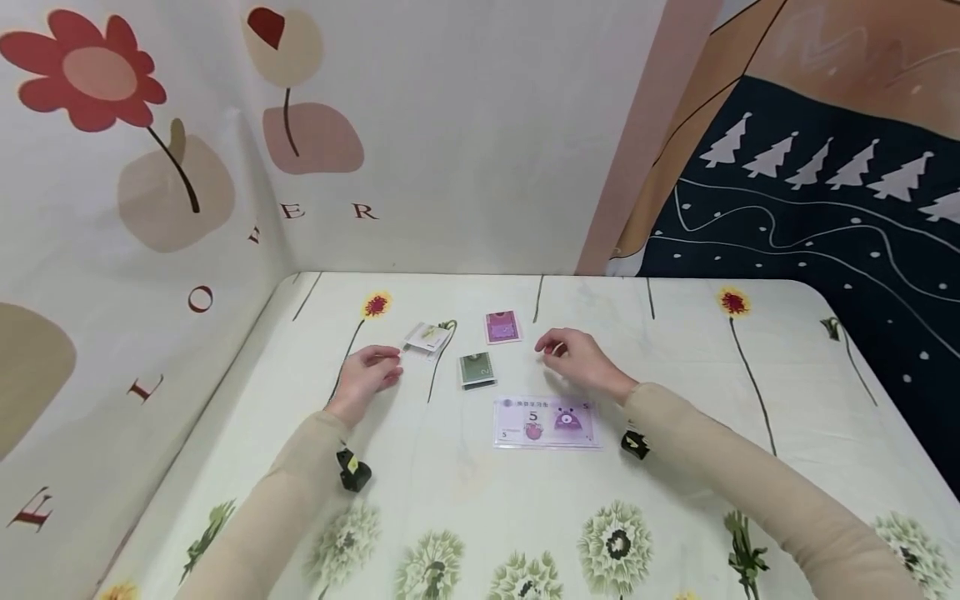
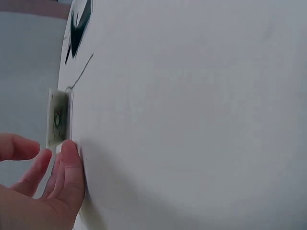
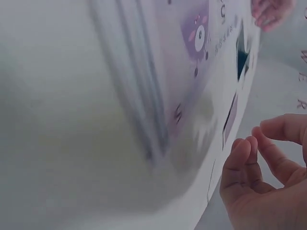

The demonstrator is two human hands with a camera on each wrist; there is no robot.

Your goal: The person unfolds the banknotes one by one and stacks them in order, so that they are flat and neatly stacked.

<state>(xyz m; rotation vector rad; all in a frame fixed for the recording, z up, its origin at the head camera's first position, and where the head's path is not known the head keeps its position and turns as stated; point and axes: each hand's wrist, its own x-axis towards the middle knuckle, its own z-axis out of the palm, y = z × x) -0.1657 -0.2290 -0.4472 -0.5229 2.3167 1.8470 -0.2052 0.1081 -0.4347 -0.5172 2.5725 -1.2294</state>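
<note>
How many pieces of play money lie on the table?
4: a white folded note by the left hand, a pink one farthest away, a green one in the middle, and a flat purple 5 note nearest. Stacked ones may hide.

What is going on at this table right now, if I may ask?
A person sits at a flowered table sorting play money. The left hand touches a small folded note; the right hand hovers loosely curled, holding nothing. Between them lie a green note, a purple note, and a large 5 note nearer the person.
</note>
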